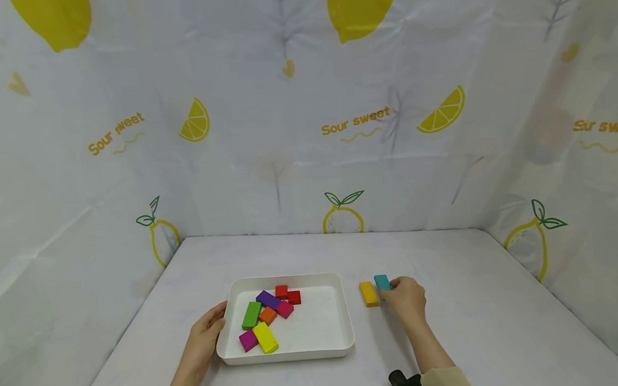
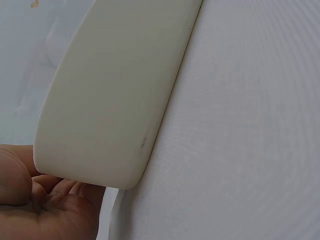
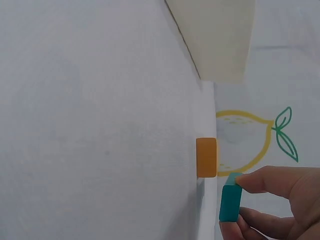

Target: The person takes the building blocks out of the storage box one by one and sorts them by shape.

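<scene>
A white tray [image 1: 315,325] lies on the table with several coloured blocks inside, among them a green block [image 1: 251,315], a purple block [image 1: 268,299] and a bright yellow block [image 1: 266,337]. At its left side my left hand [image 1: 204,338] holds the rim; the left wrist view has the tray's wall [image 2: 110,95] covering part of that hand [image 2: 55,205]. Right of the tray, my right hand [image 1: 407,304] pinches a teal block [image 1: 382,282] between thumb and fingers. Beside it an orange-yellow block [image 1: 368,294] rests on the table, left of the teal one.
The white table [image 1: 480,318] reaches back to a hanging curtain [image 1: 267,177] printed with lemons, which also closes off both sides. A black object [image 1: 404,383] sits at the right wrist by the sleeve [image 1: 445,381].
</scene>
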Available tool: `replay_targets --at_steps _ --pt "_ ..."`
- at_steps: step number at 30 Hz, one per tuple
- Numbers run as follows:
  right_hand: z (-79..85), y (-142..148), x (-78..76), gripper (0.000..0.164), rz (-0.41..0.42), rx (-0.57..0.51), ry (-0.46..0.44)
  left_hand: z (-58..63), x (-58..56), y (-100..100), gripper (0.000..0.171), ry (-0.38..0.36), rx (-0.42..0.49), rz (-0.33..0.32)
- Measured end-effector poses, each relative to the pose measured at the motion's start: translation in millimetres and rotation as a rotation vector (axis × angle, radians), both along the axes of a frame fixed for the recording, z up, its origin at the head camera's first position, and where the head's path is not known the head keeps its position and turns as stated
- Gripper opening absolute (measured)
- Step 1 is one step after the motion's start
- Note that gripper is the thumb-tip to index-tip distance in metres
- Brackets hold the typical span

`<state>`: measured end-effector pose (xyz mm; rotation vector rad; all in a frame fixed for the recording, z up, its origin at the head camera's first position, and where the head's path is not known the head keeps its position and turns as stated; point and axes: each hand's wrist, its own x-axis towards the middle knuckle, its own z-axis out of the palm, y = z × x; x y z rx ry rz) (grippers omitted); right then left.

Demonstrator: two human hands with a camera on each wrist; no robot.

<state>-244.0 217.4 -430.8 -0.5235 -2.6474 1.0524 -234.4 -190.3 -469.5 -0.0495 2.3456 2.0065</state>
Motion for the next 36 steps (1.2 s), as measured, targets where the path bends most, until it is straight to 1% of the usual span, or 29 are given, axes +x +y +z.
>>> replay_targets --at_steps 6,12,19,36 --pt "-8.7 2 -3.0 0.038 -0.004 -0.002 -0.029 -1.4 -0.7 -1 0.048 0.003 0.001 0.001" --pt "-16.4 3 -4.6 0.038 -0.011 -0.009 -0.029 -2.2 -1.2 -1 0.048 -0.004 -0.002 0.004" --pt "-18.4 2 -4.6 0.038 -0.025 -0.009 -0.034 -1.4 -1.3 -1 0.048 0.002 -0.001 -0.001" --pt "-19.4 1 -3.0 0.038 -0.029 -0.012 -0.037 -2.9 -1.7 0 0.048 0.003 -0.002 0.004"
